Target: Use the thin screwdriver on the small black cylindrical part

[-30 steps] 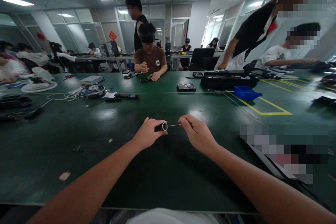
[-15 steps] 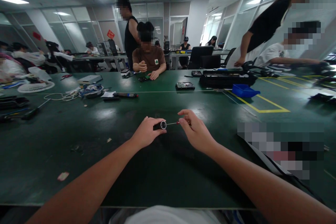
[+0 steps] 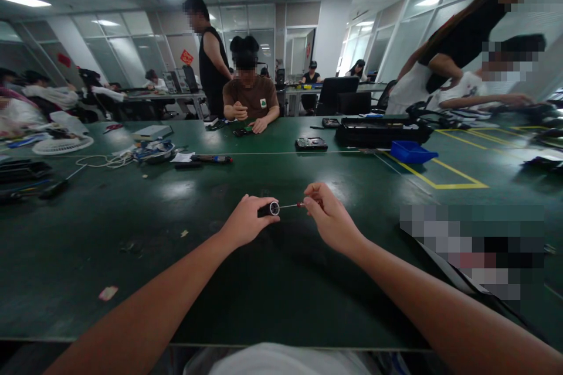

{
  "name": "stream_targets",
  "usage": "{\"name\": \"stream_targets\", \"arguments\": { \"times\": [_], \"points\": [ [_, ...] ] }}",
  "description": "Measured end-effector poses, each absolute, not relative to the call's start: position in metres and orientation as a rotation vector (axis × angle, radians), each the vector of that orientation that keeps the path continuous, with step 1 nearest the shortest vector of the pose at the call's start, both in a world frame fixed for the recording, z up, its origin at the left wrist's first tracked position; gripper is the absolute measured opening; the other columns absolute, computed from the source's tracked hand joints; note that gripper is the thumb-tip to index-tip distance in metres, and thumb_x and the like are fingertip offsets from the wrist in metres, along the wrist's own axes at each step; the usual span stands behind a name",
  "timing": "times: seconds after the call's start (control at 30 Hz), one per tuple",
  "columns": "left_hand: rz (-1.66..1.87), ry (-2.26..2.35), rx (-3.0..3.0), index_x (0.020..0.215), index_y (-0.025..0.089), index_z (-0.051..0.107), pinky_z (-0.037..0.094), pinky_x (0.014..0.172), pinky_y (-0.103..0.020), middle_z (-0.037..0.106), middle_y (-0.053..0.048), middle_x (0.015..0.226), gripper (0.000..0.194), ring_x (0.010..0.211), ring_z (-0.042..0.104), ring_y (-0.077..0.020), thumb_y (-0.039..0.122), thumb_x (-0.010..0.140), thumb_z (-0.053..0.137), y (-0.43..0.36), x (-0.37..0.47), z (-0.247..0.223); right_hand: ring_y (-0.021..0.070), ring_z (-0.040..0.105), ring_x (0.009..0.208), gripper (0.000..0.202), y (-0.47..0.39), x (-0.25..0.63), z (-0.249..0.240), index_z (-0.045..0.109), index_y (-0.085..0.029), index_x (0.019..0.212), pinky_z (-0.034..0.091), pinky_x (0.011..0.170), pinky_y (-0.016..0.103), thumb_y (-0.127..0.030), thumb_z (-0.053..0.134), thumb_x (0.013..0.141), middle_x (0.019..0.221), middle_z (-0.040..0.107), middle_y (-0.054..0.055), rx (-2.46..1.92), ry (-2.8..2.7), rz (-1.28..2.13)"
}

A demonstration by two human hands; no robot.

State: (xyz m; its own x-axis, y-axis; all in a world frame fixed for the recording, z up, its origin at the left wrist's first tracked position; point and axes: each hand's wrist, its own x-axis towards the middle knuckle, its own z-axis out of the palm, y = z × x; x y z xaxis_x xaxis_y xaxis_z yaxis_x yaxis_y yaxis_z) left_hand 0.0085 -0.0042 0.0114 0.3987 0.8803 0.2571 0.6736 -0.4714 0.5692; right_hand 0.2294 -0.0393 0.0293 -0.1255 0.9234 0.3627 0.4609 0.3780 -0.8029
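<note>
My left hand (image 3: pixel 246 222) grips a small black cylinder (image 3: pixel 269 209) with a silver ring at its open end, held just above the green table (image 3: pixel 272 281). My right hand (image 3: pixel 331 221) pinches a small screwdriver (image 3: pixel 292 206) with a red handle; its thin metal shaft points left, its tip at the cylinder's opening. Both hands hover over the middle of the table, close together.
Across the table a seated person in a brown shirt (image 3: pixel 250 99) works on a small part. A black drive (image 3: pixel 311 143), a blue tray (image 3: pixel 411 153), a long black case (image 3: pixel 382 132) and yellow floor-tape lines (image 3: pixel 440 176) lie to the right. Cables and tools (image 3: pixel 153 153) lie to the left. Other people stand behind and at the right.
My hands stay almost in place; the right hand shifted slightly up with the screwdriver. The standing person behind walked left, and the person at the right leaned back.
</note>
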Motion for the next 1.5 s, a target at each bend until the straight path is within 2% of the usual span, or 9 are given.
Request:
{"name": "stream_targets", "arguments": {
  "times": [0.17, 0.3, 0.37, 0.63, 0.83, 0.97, 1.1, 1.3, 1.5],
  "points": [
    [0.727, 1.34, 2.309, 0.113, 0.028, 0.068, 0.033, 0.108, -0.054, 0.07, -0.003, 0.112, 0.032, 0.103, 0.059, -0.026, 0.036, 0.082, 0.071, -0.005, 0.008, 0.013, 0.0165, 0.058, 0.073, 0.018, -0.033, 0.23, 0.029, 0.057, -0.02, 0.094, 0.047, 0.071, 0.032, -0.037, 0.056, 0.09, 0.08, 0.06, 0.001, -1.126, -1.587, 0.857],
    [0.68, 1.214, 2.481, 0.12, 0.032, 0.064, 0.012, 0.117, -0.059, 0.067, -0.002, 0.118, 0.038, 0.114, 0.055, -0.0245, 0.034, 0.083, 0.071, -0.003, 0.008, 0.012, 0.0153, 0.056, 0.064, 0.027, -0.02, 0.234, 0.025, 0.059, -0.019, 0.086, 0.05, 0.064, 0.033, -0.045, 0.054, 0.089, 0.075, 0.058, 0.002, -1.082, -1.19, 1.221],
    [0.666, 1.205, 2.52, 0.122, 0.032, 0.063, 0.008, 0.118, -0.06, 0.067, -0.002, 0.119, 0.038, 0.117, 0.054, -0.0239, 0.033, 0.084, 0.069, -0.001, 0.008, 0.011, 0.014, 0.053, 0.058, 0.027, -0.015, 0.235, 0.021, 0.057, -0.019, 0.082, 0.049, 0.059, 0.032, -0.045, 0.055, 0.088, 0.071, 0.055, 0.0, -1.111, -1.048, 1.261],
    [0.692, 1.32, 2.363, 0.121, 0.031, 0.063, 0.016, 0.116, -0.061, 0.065, -0.002, 0.125, 0.038, 0.117, 0.055, -0.0257, 0.039, 0.084, 0.069, 0.0, 0.008, 0.008, 0.0151, 0.059, 0.068, 0.029, -0.02, 0.229, 0.017, 0.059, -0.019, 0.089, 0.051, 0.066, 0.032, -0.048, 0.059, 0.086, 0.08, 0.062, 0.002, -1.049, -1.239, 1.04],
    [0.692, 1.299, 2.354, 0.119, 0.035, 0.063, 0.015, 0.116, -0.061, 0.065, 0.001, 0.126, 0.036, 0.118, 0.055, -0.0257, 0.039, 0.084, 0.069, -0.001, 0.009, 0.008, 0.0157, 0.062, 0.069, 0.027, -0.022, 0.23, 0.015, 0.06, -0.02, 0.093, 0.051, 0.069, 0.033, -0.046, 0.055, 0.09, 0.08, 0.064, 0.002, -1.041, -1.352, 0.964],
    [0.685, 1.306, 2.341, 0.121, 0.034, 0.063, 0.013, 0.116, -0.061, 0.064, -0.001, 0.127, 0.036, 0.119, 0.054, -0.0263, 0.041, 0.086, 0.067, -0.001, 0.007, 0.008, 0.0164, 0.063, 0.07, 0.027, -0.023, 0.23, 0.019, 0.062, -0.019, 0.094, 0.051, 0.069, 0.033, -0.045, 0.055, 0.091, 0.079, 0.065, 0.003, -1.044, -1.373, 0.935],
    [0.704, 1.295, 2.342, 0.122, 0.034, 0.063, 0.013, 0.116, -0.061, 0.064, -0.001, 0.127, 0.038, 0.119, 0.054, -0.0265, 0.041, 0.085, 0.068, -0.001, 0.007, 0.008, 0.0163, 0.062, 0.067, 0.034, -0.027, 0.232, 0.027, 0.067, -0.017, 0.086, 0.048, 0.066, 0.031, -0.049, 0.057, 0.089, 0.071, 0.066, 0.003, -1.21, -1.457, 0.785],
    [0.746, 1.288, 2.325, 0.122, 0.031, 0.064, 0.015, 0.116, -0.06, 0.066, -0.002, 0.123, 0.038, 0.114, 0.056, -0.0251, 0.041, 0.085, 0.067, -0.002, 0.006, 0.009, 0.0135, 0.054, 0.052, 0.046, -0.029, 0.236, 0.032, 0.072, -0.018, 0.076, 0.037, 0.051, 0.027, -0.061, 0.057, 0.085, 0.06, 0.064, 0.002, -1.429, -1.511, 0.609],
    [0.733, 1.312, 2.334, 0.123, 0.029, 0.063, 0.017, 0.116, -0.059, 0.065, -0.004, 0.125, 0.041, 0.116, 0.055, -0.026, 0.043, 0.085, 0.066, -0.001, 0.005, 0.008, 0.0113, 0.047, 0.044, 0.054, -0.027, 0.238, 0.031, 0.065, -0.018, 0.059, 0.032, 0.046, 0.027, -0.067, 0.056, 0.082, 0.051, 0.06, 0.001, -1.504, -1.483, 0.522]
  ]
}}
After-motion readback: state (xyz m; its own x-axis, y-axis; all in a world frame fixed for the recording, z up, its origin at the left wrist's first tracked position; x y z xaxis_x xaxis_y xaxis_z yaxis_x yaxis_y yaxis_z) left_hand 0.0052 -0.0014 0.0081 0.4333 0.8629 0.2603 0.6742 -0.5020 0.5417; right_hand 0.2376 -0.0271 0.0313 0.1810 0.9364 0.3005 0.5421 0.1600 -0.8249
